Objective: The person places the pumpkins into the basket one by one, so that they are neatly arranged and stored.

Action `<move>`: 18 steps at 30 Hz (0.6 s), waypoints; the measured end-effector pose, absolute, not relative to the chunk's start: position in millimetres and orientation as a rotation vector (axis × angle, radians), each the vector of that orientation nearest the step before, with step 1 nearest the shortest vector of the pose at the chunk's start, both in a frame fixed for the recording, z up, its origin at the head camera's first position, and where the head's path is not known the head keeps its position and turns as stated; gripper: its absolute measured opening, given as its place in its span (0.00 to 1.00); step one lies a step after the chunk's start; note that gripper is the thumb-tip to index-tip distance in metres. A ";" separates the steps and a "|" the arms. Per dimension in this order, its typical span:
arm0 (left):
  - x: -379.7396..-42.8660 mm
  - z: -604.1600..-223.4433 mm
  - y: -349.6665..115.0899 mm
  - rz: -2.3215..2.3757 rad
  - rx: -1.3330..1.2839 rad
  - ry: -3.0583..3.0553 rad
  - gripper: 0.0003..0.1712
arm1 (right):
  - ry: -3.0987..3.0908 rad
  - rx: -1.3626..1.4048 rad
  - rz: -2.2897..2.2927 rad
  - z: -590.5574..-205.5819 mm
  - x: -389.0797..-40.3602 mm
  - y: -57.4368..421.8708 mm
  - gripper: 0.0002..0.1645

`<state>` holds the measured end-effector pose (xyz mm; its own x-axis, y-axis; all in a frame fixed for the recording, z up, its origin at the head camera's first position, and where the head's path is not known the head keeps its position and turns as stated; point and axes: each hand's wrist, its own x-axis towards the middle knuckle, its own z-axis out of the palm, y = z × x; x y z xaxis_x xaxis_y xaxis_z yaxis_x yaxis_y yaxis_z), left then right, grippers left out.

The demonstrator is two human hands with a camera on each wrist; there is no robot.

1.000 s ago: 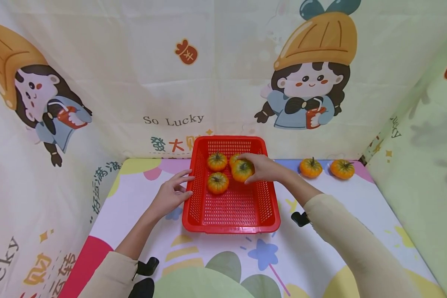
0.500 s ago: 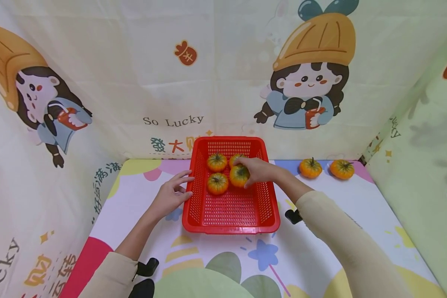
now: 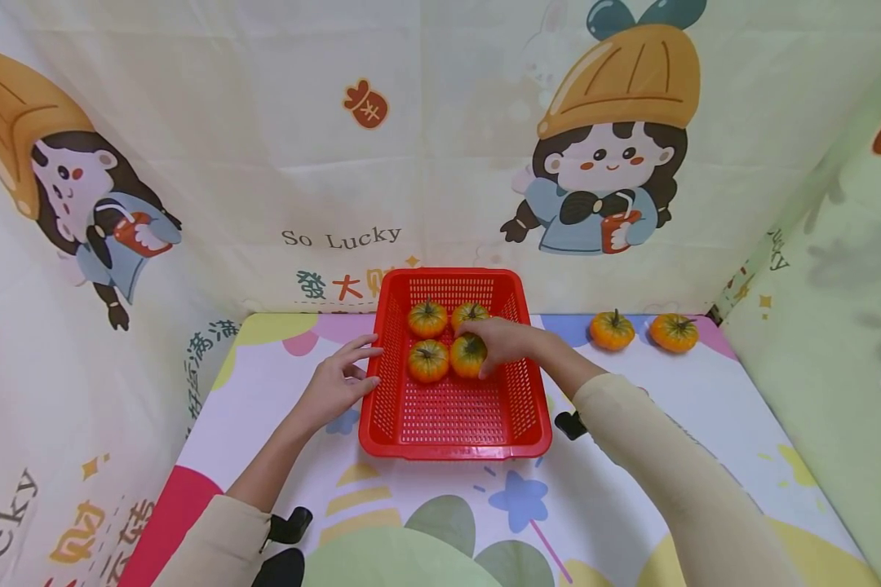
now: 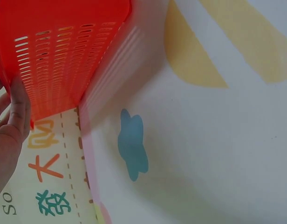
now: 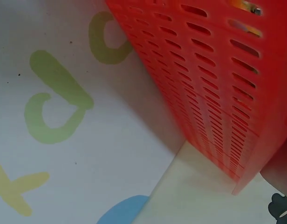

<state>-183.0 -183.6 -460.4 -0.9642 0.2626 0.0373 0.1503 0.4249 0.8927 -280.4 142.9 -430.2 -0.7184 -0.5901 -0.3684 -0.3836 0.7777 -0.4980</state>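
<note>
Basket point(image 3: 455, 452): red, perforated, upright on the table point(image 3: 690, 383); printed backdrop point(image 3: 448, 147) behind it.
Right hand point(image 3: 501, 338): reaches over the basket's right rim; thumb and fingers curled, gripping the held pumpkin point(image 3: 467, 356).
Held pumpkin: inside the basket, in front of the back-right pumpkin point(image 3: 471, 313) and just beside the front-left pumpkin point(image 3: 429, 361). Contact with the basket floor: cannot tell.
Back-left pumpkin point(image 3: 428, 319): inside the basket, behind the front-left one.
Left hand point(image 3: 338, 379): outside the basket, at its left rim; fingers spread, fingertips touching the rim.
Inner loose pumpkin point(image 3: 613, 331): on the table, right of the basket.
Outer loose pumpkin point(image 3: 674, 333): same side, farther from the basket.
</note>
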 end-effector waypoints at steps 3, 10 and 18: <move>-183.0 -460.5 -183.0 1.592 0.378 2.555 0.29 | 2.441 -0.726 -0.519 -431.9 -281.7 141.8 0.44; -182.9 -459.9 -183.6 1.580 0.389 2.567 0.29 | 2.433 -0.695 -0.504 -433.7 -282.0 139.9 0.46; -182.7 -458.9 -184.1 1.583 0.398 2.568 0.28 | 2.427 -0.668 -0.527 -440.7 -279.3 138.1 0.50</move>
